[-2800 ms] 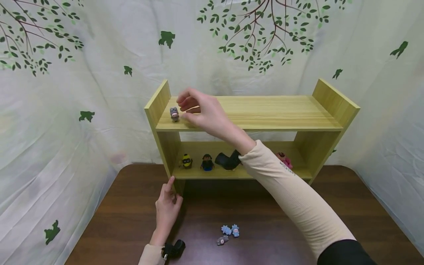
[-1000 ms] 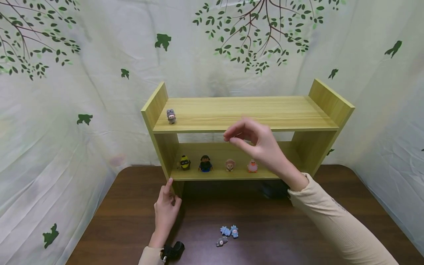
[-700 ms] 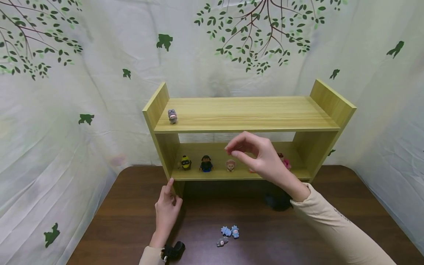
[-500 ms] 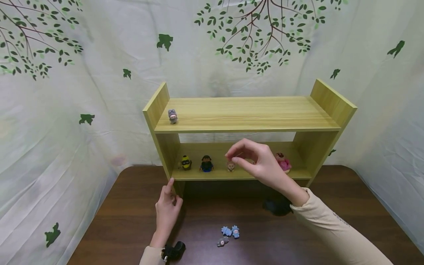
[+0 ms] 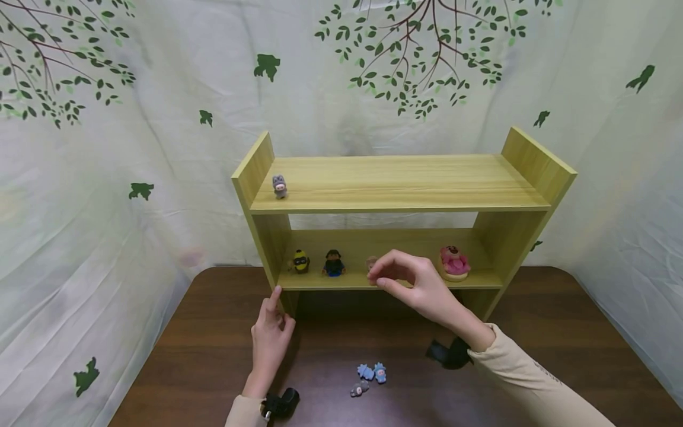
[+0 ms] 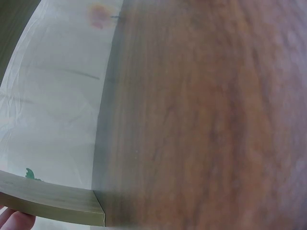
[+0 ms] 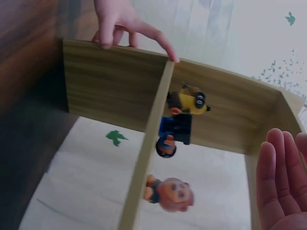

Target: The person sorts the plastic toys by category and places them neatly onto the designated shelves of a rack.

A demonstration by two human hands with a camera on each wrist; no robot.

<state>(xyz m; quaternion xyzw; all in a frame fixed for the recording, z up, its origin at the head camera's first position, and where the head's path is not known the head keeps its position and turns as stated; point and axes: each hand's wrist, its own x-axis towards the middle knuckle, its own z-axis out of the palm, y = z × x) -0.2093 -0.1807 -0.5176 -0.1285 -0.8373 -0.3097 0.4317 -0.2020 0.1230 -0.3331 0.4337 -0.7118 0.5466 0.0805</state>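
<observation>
My left hand [image 5: 271, 338] holds the front left side panel of the wooden shelf [image 5: 400, 181], its index fingertip at the middle board's corner. My right hand [image 5: 418, 287] hangs in front of the middle board, fingers curved, thumb apart, holding nothing. Behind it a small brown-headed figurine [image 7: 173, 194] is partly hidden in the head view. A grey eared figurine [image 5: 280, 187] stands at the top board's left end. On the middle board stand a yellow-and-black figurine [image 5: 301, 261], a dark figurine with blue [image 5: 334, 263] and a pink bear figurine [image 5: 454, 264].
On the brown table [image 5: 331, 338], before the shelf, lie two light-blue figurines [image 5: 379, 372] and a grey figurine [image 5: 359, 389]. Black wrist cameras [image 5: 450, 353] sit on both wrists. A white leaf-printed cloth [image 5: 176, 89] hangs behind and at the sides.
My right hand has left the grey figurine on the top board, gone right and come down before the middle board. It now hides the pink duck figurine seen earlier. The left hand stays.
</observation>
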